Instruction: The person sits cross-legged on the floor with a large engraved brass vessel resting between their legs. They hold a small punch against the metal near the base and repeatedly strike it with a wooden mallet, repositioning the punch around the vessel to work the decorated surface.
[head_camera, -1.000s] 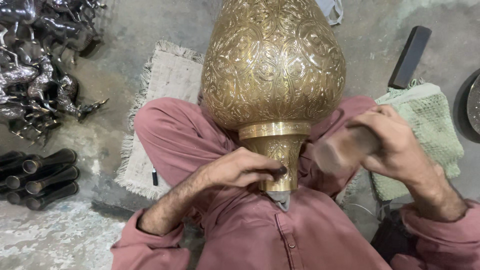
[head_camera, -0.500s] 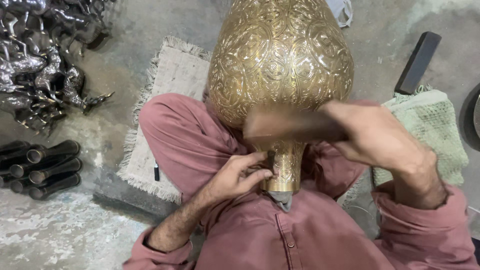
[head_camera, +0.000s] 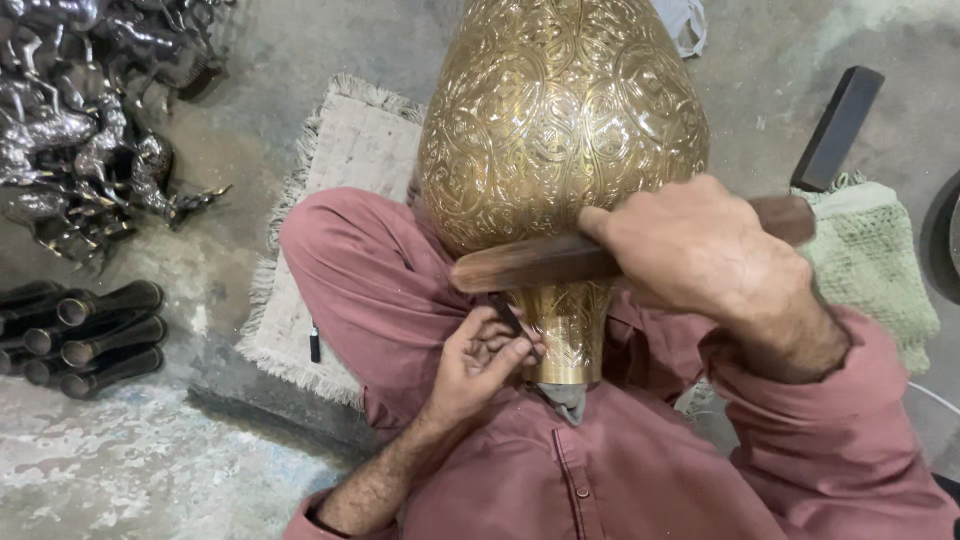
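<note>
Right hand (head_camera: 690, 250) clenched around a dark wooden mallet-like stick (head_camera: 540, 265) across the engraved golden brass vase (head_camera: 560, 130), left-hand fingers (head_camera: 490, 345) pinching a thin dark chisel (head_camera: 505, 312) at its neck.

An engraved brass vase (head_camera: 560, 130), golden and covered in scrolling floral relief, lies at centre frame, its narrow neck toward the bottom. A dark wooden mallet (head_camera: 540, 262) crosses its lower body, above a thin chisel (head_camera: 505, 312) set against the neck.
</note>
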